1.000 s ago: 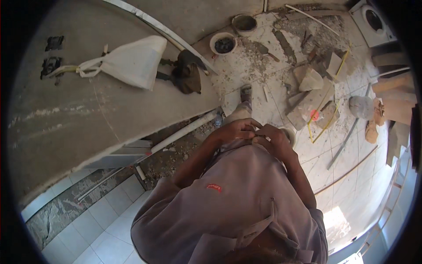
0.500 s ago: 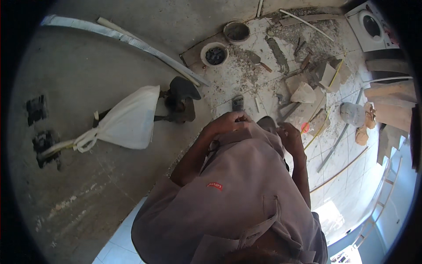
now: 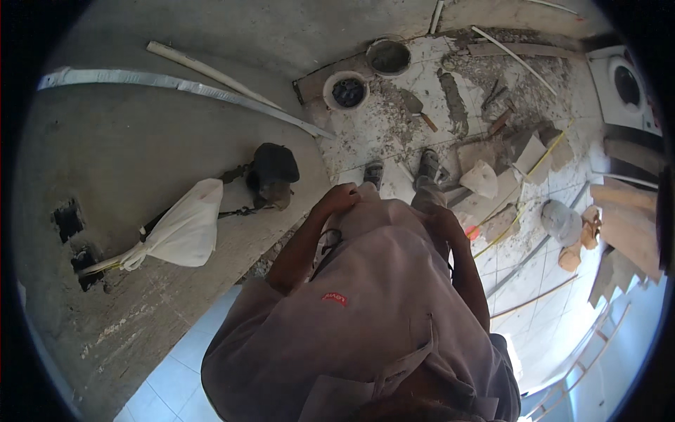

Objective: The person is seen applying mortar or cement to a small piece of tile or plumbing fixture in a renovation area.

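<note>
My left hand [image 3: 343, 198] has its fingers curled on the edge of my clothing at waist level. My right hand [image 3: 439, 221] is at the other side of my waist against the clothing, its fingers too dim and hidden to tell. My brown-grey shirt [image 3: 351, 281] fills the lower middle, over my trousers [image 3: 430, 193]. My two shoes [image 3: 373, 174] stand on the littered white tiles [image 3: 408, 63]. To my left, a white cloth sack [image 3: 184, 225] and a dark bag [image 3: 274, 164] lie on the grey concrete surface [image 3: 126, 141].
Two buckets [image 3: 346, 91] stand beyond my feet near a trowel [image 3: 411, 102]. Right are broken boards [image 3: 499, 158], a yellow tape [image 3: 555, 144], a clear container [image 3: 561, 221], a washing machine [image 3: 626, 88] and a ladder [image 3: 598, 344]. Long strips [image 3: 186, 86] lie at upper left.
My hands were together at the middle of my waist; they have moved apart to either side. Both feet now show, and my view has shifted over the concrete surface.
</note>
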The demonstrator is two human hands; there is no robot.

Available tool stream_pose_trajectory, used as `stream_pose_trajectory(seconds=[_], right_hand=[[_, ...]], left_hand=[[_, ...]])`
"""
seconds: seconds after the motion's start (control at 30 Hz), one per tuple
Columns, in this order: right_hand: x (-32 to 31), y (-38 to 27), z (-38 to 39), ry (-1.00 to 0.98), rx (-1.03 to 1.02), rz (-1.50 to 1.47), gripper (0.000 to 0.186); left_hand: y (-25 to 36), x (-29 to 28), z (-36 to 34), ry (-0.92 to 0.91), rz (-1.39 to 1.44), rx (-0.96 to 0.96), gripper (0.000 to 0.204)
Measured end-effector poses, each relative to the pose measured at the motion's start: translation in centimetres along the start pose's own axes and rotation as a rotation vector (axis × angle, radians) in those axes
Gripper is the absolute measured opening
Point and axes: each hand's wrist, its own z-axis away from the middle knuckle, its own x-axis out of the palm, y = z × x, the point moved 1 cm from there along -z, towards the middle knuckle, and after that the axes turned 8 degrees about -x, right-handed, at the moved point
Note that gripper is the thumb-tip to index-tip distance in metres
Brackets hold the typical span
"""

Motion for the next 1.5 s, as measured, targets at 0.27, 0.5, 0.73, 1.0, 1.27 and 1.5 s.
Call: stream_pose_trajectory(seconds=[0.27,0.5,0.73,1.0,1.27,1.5], right_hand=[[-0.8,9.4,-4.4,-0.348,0.039,0.027,0.019],[0.5,12.8,-6.8,-0.159,-0.016,0.145,0.023],[3.9,14.7,-14.1,0.053,0.348,-0.194,0.027],[7.5,15.1,-19.3,-0.214,0.353,-0.194,0.019],[7.6,14.9,-20.4,-0.066,0.582,-0.462,0.014],[8.0,14.2,-20.3,0.04,0.537,-0.422,0.014]], left_hand=[[1.4,-0.5,-5.9,-0.009,0.256,-0.25,0.033],[-5.4,-4.4,-22.9,0.294,0.22,-0.271,0.033],[-15.9,-6.7,-41.4,0.543,-0.034,-0.262,0.025],[-23.3,-5.8,-55.4,0.627,-0.345,-0.367,0.02],[-26.3,-4.2,-60.8,0.487,-0.547,-0.527,0.023],[-23.5,-7.7,-52.8,0.319,0.303,-0.206,0.029]])
